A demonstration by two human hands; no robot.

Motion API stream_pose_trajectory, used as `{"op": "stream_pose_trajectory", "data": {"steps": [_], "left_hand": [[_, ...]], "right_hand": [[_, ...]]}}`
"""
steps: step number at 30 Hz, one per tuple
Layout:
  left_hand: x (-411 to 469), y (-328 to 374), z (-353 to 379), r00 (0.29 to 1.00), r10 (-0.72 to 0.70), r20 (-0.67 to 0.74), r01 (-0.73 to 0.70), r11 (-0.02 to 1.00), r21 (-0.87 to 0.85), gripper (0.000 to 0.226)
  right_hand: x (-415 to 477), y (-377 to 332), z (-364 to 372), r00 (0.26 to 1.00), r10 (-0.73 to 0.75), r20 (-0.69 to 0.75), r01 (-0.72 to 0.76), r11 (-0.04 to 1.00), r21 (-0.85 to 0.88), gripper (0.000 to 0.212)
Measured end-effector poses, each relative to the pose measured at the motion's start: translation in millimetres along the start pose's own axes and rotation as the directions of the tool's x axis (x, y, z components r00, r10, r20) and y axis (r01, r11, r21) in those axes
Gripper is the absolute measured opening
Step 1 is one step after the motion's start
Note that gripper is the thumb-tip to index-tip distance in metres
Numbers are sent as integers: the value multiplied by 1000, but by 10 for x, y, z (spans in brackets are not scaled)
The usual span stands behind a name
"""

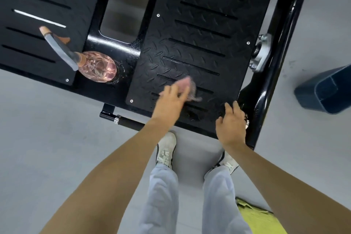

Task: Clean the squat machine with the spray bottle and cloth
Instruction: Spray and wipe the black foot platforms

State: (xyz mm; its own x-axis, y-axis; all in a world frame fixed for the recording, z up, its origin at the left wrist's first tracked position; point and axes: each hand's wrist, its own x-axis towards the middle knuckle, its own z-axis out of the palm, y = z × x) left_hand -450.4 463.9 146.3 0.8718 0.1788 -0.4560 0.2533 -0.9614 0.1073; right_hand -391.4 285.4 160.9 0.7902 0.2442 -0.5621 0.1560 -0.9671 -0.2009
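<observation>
The squat machine's black checkered foot plate (199, 43) with long slots fills the upper middle. My left hand (171, 100) presses a pink and grey cloth (188, 86) onto the plate's near part; hand and cloth are blurred. My right hand (230, 123) rests with fingers spread on the plate's near right corner, holding nothing. A clear pink spray bottle (96, 66) with a grey and orange trigger head stands on the frame between the two plates, left of my left hand.
A second slotted plate (38, 24) lies at the left. The black frame tube (281, 43) runs along the right side. A dark blue bin (326, 91) stands on the grey floor at right. A black handle bar (125, 119) juts out near my feet. Yellow-green fabric (256, 216) shows at bottom right.
</observation>
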Motion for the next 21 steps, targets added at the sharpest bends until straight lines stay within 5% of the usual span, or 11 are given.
{"op": "stream_pose_trajectory", "data": {"steps": [3, 5, 10, 13, 15, 17, 21], "left_hand": [[6, -89, -20, 915, 383, 130, -403, 886, 228, 78], [66, -348, -84, 908, 395, 140, -419, 855, 305, 78], [171, -1012, -329, 993, -117, 20, 114, 987, 113, 90], [317, -993, -373, 869, -495, -28, 477, 850, -224, 71], [437, -761, -372, 813, -582, -21, 555, 785, -274, 67], [518, -398, -349, 870, -489, -61, 460, 851, -255, 74], [481, 468, -214, 999, -15, -38, 9, 988, -155, 67]], "right_hand": [[-27, -54, 12, 999, 26, 22, -26, 999, -21, 58], [-46, -104, 23, 999, 9, 45, -7, 1000, -26, 59], [-52, -217, 36, 998, -15, 64, 15, 1000, 1, 62], [-25, -232, 24, 998, -21, 59, 20, 1000, 12, 62], [-11, -223, 18, 999, -13, 52, 12, 1000, 14, 63], [1, -203, 7, 999, 6, 52, -7, 1000, 18, 64], [-1, -163, -7, 996, 50, 68, -52, 998, 26, 63]]}}
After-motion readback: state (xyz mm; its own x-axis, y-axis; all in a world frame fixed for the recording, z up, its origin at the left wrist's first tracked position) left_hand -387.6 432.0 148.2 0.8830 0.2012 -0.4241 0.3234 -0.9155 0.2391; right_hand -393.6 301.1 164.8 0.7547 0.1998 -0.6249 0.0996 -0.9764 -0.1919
